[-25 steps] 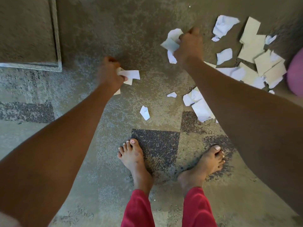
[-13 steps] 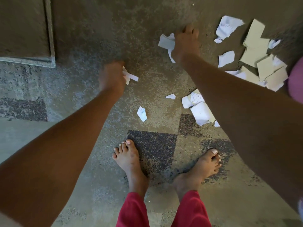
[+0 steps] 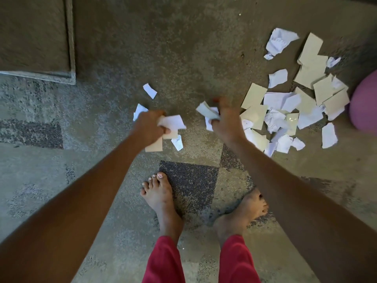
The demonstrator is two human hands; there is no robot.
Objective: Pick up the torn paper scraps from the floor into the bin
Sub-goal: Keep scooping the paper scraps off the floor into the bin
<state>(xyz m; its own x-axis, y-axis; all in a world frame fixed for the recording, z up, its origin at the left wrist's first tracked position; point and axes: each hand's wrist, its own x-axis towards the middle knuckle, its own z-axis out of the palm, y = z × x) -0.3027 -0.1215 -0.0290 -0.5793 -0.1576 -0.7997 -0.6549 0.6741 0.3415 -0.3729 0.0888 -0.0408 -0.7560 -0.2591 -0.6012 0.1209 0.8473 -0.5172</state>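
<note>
Gathering is the step in hand: the person bends over the floor (image 3: 204,48) with both arms reaching down ahead of the bare feet (image 3: 161,197). The left hand (image 3: 150,127) is curled tight round a bunch of scraps (image 3: 173,123), with white and tan pieces sticking out on its thumb side. The right hand (image 3: 226,124) is likewise closed, pinching a wad of white paper (image 3: 208,113). Neither hand looks to have much room left. Most of the paper lies on the floor. A lone white scrap (image 3: 150,90) sits just beyond the left hand and a small white scrap (image 3: 177,142) just below it. The heap (image 3: 285,111) of overlapping white and tan pieces spreads from beside the right hand toward a purple rounded object (image 3: 365,103) at the right edge. Whether that object is the bin cannot be told, and no bin shows plainly anywhere. By my reckoning the task is well short of halfway. The next move calls either for carrying both handfuls to the bin and letting go over it, or for nipping up the two loose scraps near the left hand first. The second choice is the riskier one. Flat paper on this rough floor needs a fingertip pinch, and loosening a full hand to make that pinch would likely spill what it already holds.
</note>
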